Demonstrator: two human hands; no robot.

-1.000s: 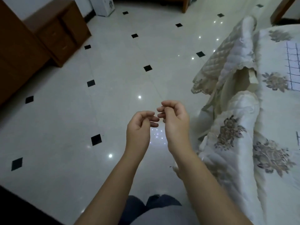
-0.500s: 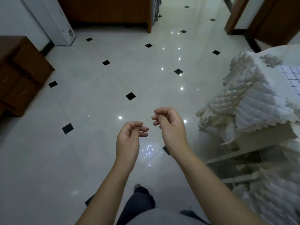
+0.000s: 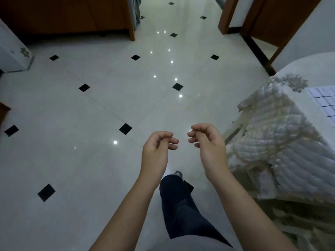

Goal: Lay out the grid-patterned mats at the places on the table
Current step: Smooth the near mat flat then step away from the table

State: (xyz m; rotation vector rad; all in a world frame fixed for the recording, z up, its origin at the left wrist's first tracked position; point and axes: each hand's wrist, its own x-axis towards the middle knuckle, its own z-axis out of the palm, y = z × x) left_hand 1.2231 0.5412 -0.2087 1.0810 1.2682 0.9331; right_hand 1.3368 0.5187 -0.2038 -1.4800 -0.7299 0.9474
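From the head view, we see both hands raised over the floor (image 3: 108, 109), in front of the body and well clear of the surface (image 3: 319, 69). The left hand (image 3: 155, 153) and the right hand (image 3: 208, 147) face each other with a small gap between the fingertips; each grip is slack, the fingers loosely curled, and neither holds anything.

The one grid-patterned mat (image 3: 324, 100) we can find lies flat on the surface near its corner closest to us. It is ahead of the hands and off to their right, and well apart from both; the right hand is the nearer, so we judge that any reach to the mat falls to that side. A quilted cloth (image 3: 282, 145) hangs down over the surface's edge between the right hand and the mat.

The picture's right border cuts the mat off, so we cannot tell its long axis or its full outline; only its left edge and a few grid lines show. Most of the surface is out of sight, so we cannot tell which places already have a mat; no spare mats are visible anywhere. One leg (image 3: 181, 205) in dark trousers shows below the wrists.
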